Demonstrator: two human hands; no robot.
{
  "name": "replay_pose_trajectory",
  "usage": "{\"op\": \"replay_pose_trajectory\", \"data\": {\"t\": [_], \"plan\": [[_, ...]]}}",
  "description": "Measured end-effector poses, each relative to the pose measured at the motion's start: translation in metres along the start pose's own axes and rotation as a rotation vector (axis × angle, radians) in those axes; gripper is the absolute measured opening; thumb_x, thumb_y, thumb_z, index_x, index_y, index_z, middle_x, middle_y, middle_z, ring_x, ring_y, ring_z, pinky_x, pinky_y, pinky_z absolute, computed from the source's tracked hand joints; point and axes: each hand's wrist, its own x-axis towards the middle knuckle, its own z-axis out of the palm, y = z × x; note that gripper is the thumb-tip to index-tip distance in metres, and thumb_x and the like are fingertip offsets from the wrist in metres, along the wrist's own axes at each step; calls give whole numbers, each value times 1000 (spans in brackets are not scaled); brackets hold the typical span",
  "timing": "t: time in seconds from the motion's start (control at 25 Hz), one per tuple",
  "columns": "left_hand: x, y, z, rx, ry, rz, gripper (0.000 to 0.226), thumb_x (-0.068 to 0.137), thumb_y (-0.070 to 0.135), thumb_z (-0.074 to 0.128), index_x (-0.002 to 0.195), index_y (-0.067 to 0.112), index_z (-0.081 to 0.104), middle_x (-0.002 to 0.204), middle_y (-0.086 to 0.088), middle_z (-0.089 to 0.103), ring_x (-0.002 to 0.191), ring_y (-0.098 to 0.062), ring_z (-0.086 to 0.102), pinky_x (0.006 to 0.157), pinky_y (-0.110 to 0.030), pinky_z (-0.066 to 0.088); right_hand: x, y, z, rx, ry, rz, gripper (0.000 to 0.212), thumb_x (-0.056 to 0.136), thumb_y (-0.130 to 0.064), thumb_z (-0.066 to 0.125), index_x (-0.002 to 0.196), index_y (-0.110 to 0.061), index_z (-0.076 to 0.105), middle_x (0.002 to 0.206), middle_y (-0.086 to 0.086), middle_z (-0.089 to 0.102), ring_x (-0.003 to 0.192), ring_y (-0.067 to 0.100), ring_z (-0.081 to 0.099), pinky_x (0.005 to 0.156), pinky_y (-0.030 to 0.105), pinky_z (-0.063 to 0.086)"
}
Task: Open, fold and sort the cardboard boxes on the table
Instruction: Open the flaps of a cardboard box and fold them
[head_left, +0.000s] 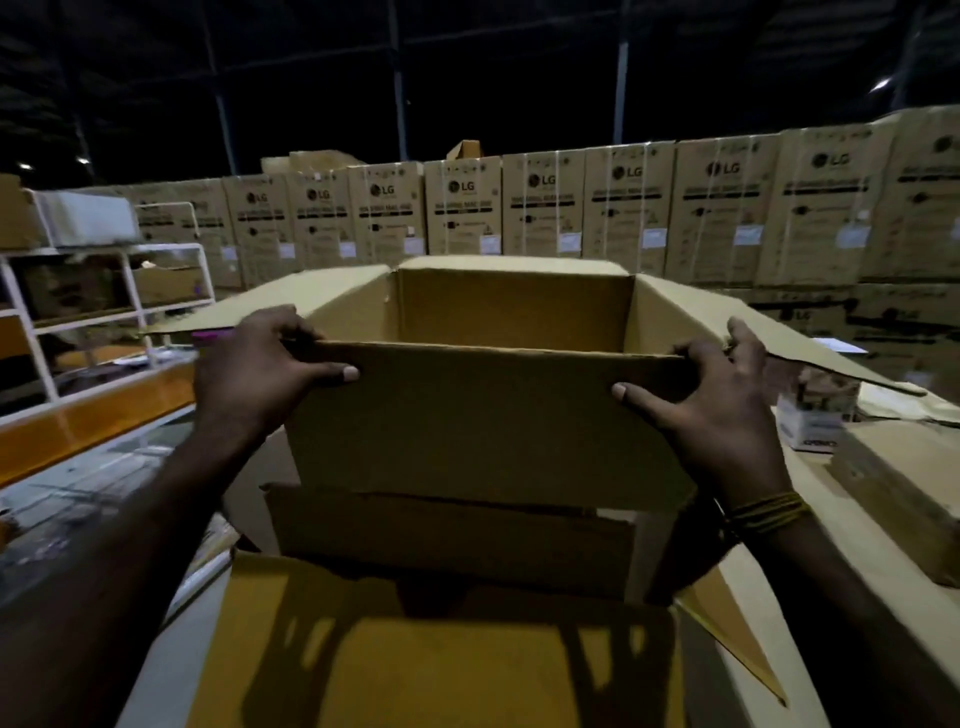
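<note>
1. Gripping the open brown corrugated cardboard box by its near wall, your left hand and right hand curl fingers over the rim, thumbs outside.
2. Treat the box, held above flattened cardboard, as probably light and easily creased.
3. Hold near the corners, where it should be stiffest.

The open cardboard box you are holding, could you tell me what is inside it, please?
The open cardboard box shows only bare inner walls. Its near wall, gripped by the left hand and right hand, hides the bottom, so contents there cannot be seen.
</note>
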Motion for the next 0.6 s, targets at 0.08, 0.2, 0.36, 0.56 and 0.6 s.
{"op": "replay_pose_trajectory", "data": {"t": [0.08,0.2,0.36,0.56,0.6], "plan": [[29,-23,11,41,-61,-4,45,64,44,87,101,23,70,105,6,66,96,-16,58,62,-30,40,11,-10,23,-44,-15,52,58,74,-44,81,121,-19,58,161,2,11,139,28,31,97,33,41],[65,-52,37,70,-154,-57,52,63,47,87,106,25,68,104,2,67,99,-20,60,74,-35,50,24,-16,51,-135,-84,120,61,73,-46,81,123,-18,57,162,4,9,141,31,28,102,40,41],[86,-75,67,70,-307,-70,51,69,39,85,112,20,66,103,0,63,92,-18,55,69,-32,45,28,-12,80,-220,-179,206,68,74,-46,80,129,-16,54,163,8,4,142,35,27,99,41,43],[78,-108,98,151,-372,-55,54,70,48,81,113,21,65,94,3,60,84,-17,58,69,-33,48,20,8,107,-265,-253,314,73,74,-44,80,134,-16,51,164,9,-1,138,37,35,99,43,47],[76,-111,102,166,-371,-46,55,70,51,81,113,22,64,92,4,60,83,-17,59,68,-32,49,19,12,111,-272,-262,322,74,73,-44,80,135,-16,50,164,10,-1,138,37,35,99,44,47]]}}
